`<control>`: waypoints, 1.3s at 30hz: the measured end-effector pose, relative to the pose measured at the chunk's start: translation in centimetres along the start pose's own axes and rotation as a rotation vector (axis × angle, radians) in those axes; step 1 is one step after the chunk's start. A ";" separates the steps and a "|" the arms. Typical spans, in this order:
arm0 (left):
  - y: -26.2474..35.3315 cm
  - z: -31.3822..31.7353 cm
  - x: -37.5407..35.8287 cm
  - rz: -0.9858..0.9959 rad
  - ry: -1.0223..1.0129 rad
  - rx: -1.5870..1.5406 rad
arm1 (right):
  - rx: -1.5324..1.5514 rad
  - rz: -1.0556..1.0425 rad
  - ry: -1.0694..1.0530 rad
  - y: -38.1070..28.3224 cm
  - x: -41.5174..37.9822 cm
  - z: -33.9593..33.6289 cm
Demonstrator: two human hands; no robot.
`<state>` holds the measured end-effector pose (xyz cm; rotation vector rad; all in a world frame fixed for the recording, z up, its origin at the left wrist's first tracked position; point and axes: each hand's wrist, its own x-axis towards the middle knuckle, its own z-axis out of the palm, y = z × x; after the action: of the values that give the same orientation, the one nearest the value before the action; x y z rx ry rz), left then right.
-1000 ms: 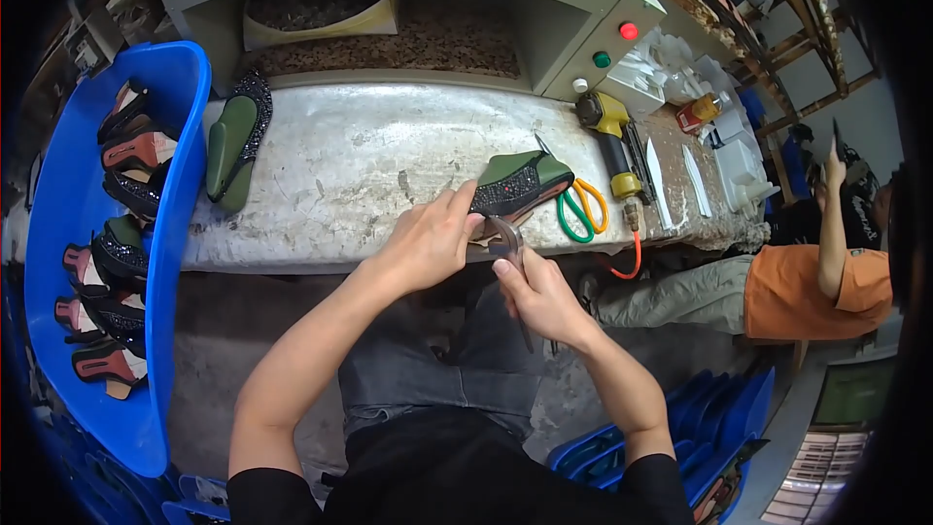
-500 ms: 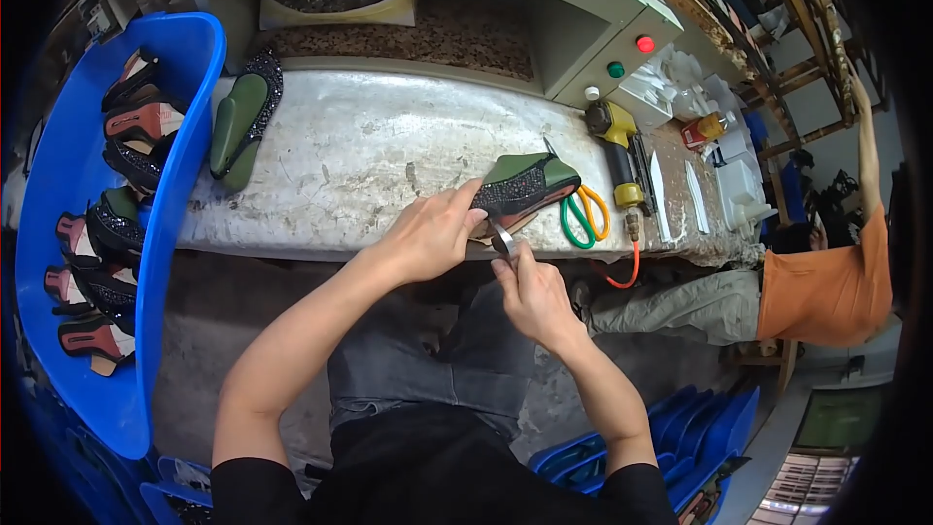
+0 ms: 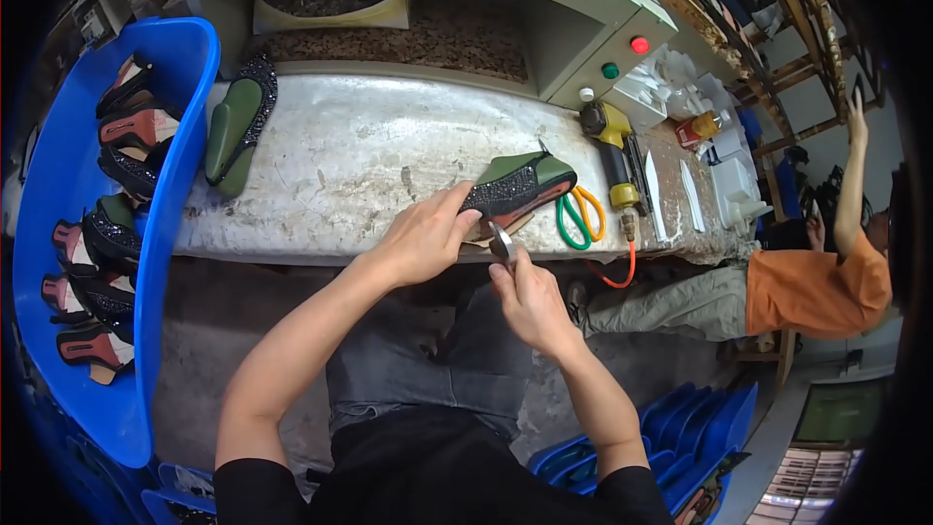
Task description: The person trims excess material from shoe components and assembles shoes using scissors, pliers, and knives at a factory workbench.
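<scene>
A shoe upper [image 3: 501, 192] in black glitter, stretched over a green last, lies on its side near the bench's front edge, its reddish sole side facing me. My left hand [image 3: 420, 236] is closed on its toe end and presses it on the bench top. In my right hand [image 3: 533, 303] is a hammer [image 3: 501, 242], its grey metal head right at the shoe's lower edge, close to my left fingertips. The hammer's handle is hidden in my fist.
A blue bin [image 3: 155, 262] of heeled shoes stands left, beside another lasted shoe [image 3: 233, 126]. Right of my work lie scissors [image 3: 583, 219] with green and orange handles and a yellow air stapler [image 3: 612, 141] on an orange hose. A person in an orange shirt [image 3: 802, 292] is at right.
My hands, the shoe and the hammer hold nearly the same pose; the whole view has shifted slightly. At right, the other person's raised arm has moved.
</scene>
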<state>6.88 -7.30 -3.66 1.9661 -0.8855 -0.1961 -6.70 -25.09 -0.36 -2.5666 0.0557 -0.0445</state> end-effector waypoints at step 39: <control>-0.4 0.8 1.2 -0.047 -0.046 0.078 | -0.041 0.048 0.092 -0.3 0.1 1.7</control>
<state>7.63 -8.50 -4.17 2.0636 -0.8888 -0.2374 -6.53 -23.98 -1.63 -2.6022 0.1539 -0.1445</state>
